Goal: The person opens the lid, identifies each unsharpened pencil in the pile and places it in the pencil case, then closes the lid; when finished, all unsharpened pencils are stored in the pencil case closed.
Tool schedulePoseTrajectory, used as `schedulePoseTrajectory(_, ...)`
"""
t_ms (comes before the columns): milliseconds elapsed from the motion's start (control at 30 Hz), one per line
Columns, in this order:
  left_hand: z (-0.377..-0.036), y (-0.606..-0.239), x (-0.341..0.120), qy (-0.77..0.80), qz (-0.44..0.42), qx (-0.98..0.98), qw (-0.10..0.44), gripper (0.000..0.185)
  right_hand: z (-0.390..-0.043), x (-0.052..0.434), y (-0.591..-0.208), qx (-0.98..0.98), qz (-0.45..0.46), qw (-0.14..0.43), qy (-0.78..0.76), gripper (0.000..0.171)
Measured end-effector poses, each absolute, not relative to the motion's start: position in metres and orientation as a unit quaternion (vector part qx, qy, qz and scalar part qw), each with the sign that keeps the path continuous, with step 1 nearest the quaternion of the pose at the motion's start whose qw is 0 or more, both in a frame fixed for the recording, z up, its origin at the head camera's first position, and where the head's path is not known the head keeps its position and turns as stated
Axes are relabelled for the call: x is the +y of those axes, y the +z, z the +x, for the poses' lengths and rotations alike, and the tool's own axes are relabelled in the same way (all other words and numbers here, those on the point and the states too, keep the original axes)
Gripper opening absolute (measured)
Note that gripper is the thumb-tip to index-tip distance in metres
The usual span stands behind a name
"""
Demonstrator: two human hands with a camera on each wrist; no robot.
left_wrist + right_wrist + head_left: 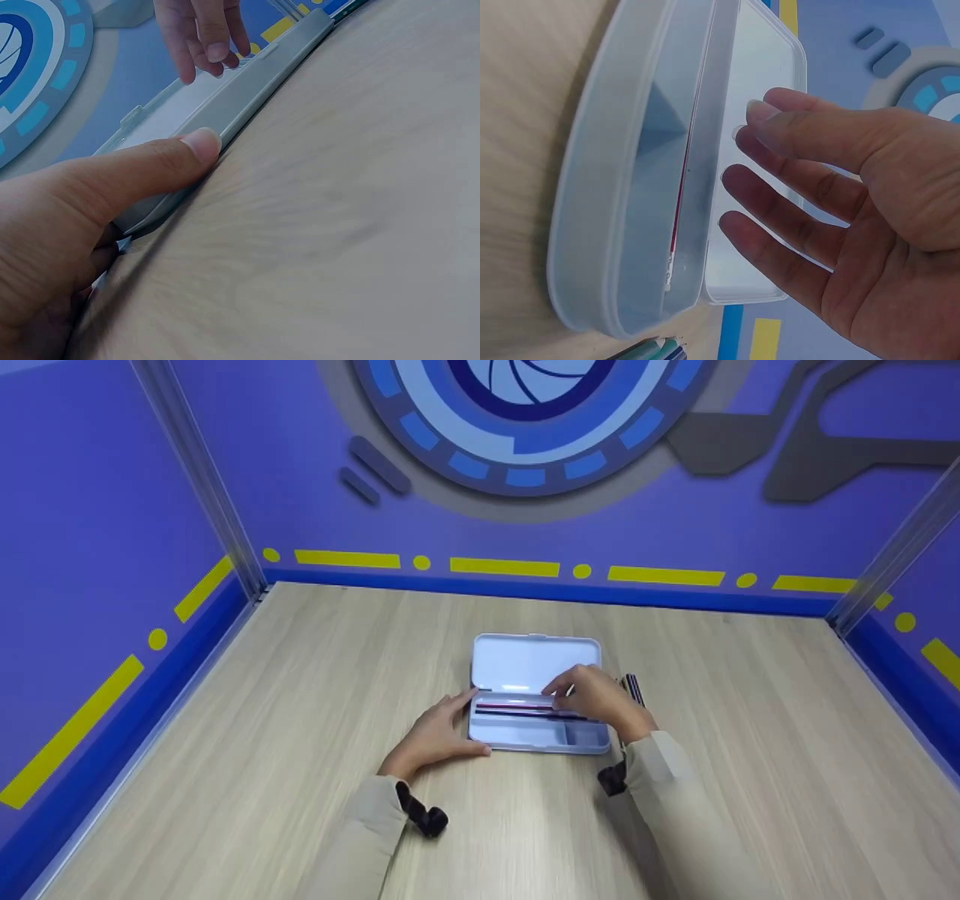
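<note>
An open pale-blue pencil case lies mid-table, its lid (536,662) folded back and its tray (525,735) toward me. A red pencil (517,706) and a dark pencil (525,712) lie inside the tray. My left hand (437,733) rests at the case's left end, fingers straight. Its thumb (161,166) presses the tray's front wall (251,101). My right hand (592,697) hovers over the tray's right half. Its fingers (780,217) are spread before the lid (761,67) and hold nothing. The red pencil (681,202) shows along the tray's inner wall.
Several loose pencils (634,687) lie on the wooden table (750,750) just right of the case; their tips (654,350) show below the tray. Purple walls with yellow stripes (345,559) close in the table on three sides.
</note>
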State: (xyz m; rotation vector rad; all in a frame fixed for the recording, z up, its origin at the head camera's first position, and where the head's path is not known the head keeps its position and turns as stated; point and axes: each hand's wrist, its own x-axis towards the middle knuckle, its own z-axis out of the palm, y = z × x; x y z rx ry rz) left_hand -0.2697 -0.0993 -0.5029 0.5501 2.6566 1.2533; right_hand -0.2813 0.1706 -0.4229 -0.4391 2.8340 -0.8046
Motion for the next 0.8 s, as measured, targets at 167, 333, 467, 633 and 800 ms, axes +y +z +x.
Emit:
schedulePoseTrajectory(167, -0.27, -0.504, -0.099, 0.418, 0.187, 0.886, 0.076, 0.102, -0.279, 0.178, -0.424, 0.949, -0.133, 0.088, -0.271, 0.023)
schedulePoseTrajectory(333, -0.27, -0.503, -0.099, 0.419, 0.189, 0.885, 0.075, 0.102, -0.277, 0.189, -0.424, 0.95, -0.129, 0.082, -0.272, 0.023)
schedulePoseTrajectory(467, -0.271, -0.503, -0.099, 0.419, 0.187, 0.886, 0.075, 0.102, -0.275, 0.202, -0.425, 0.951, -0.135, 0.067, -0.271, 0.024)
schedulePoseTrajectory(633, -0.27, -0.503, -0.099, 0.418, 0.182, 0.887, 0.077, 0.102, -0.273, 0.221, -0.428, 0.95, -0.132, 0.051, -0.278, 0.026)
schedulePoseTrajectory(800, -0.27, -0.503, -0.099, 0.417, 0.182, 0.887, 0.077, 0.103, -0.269, 0.24, -0.431, 0.95, -0.101, 0.055, -0.29, 0.029)
